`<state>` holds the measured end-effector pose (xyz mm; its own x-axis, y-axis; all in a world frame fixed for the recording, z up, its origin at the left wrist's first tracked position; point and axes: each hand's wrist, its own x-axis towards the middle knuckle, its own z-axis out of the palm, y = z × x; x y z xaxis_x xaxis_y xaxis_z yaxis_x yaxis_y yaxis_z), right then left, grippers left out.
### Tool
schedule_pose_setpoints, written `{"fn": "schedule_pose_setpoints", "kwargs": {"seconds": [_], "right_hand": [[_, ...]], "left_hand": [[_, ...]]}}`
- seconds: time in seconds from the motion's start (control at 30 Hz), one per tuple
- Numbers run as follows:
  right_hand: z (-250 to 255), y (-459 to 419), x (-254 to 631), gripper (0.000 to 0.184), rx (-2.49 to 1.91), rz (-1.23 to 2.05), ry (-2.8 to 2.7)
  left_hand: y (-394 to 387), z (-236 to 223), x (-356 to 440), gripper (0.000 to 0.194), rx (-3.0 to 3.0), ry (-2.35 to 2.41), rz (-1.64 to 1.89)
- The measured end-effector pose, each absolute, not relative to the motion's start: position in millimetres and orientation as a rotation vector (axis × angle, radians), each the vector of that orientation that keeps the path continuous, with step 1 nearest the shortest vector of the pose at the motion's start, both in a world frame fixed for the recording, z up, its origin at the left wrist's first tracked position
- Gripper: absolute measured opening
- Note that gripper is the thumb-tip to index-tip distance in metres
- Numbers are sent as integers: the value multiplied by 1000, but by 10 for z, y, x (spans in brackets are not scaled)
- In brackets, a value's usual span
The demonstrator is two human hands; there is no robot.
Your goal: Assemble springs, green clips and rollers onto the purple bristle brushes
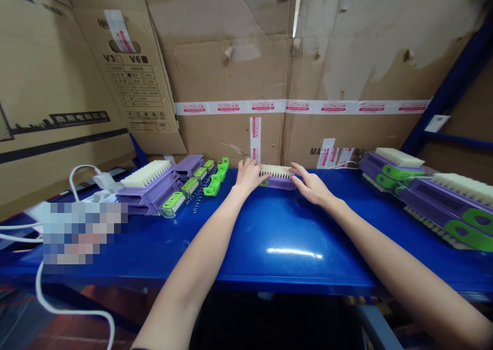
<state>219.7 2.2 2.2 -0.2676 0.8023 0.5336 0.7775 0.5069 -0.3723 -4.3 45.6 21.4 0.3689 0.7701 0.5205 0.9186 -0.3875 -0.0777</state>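
A purple brush (280, 182) with cream bristles facing up lies on the blue table at the back, in front of the cardboard wall. My left hand (247, 177) grips its left end, fingers bent over it and thumb along the near side. A bit of green shows at that end, mostly covered by the hand. At the other end is my right hand (311, 186), fingers apart and fingertips by the brush's right side; whether they touch it is unclear.
Left of my hands are purple housings (144, 193) topped by a bristle block, green-and-clear parts (173, 204), springs (197, 198) and green clips (217, 178). Purple brushes (447, 196) are stacked at the right. White cables (73, 311) hang at the left edge.
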Motion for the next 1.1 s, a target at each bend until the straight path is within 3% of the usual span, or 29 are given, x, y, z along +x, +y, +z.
{"fn": "schedule_pose_setpoints", "kwargs": {"seconds": [0.43, 1.1], "right_hand": [[30, 21, 2194, 54, -1311, 117, -2056], [14, 36, 2209, 54, -1324, 110, -2060]], "left_hand": [[412, 235, 6, 25, -2412, -1388, -620], [399, 298, 31, 37, -2371, -1566, -573]]}}
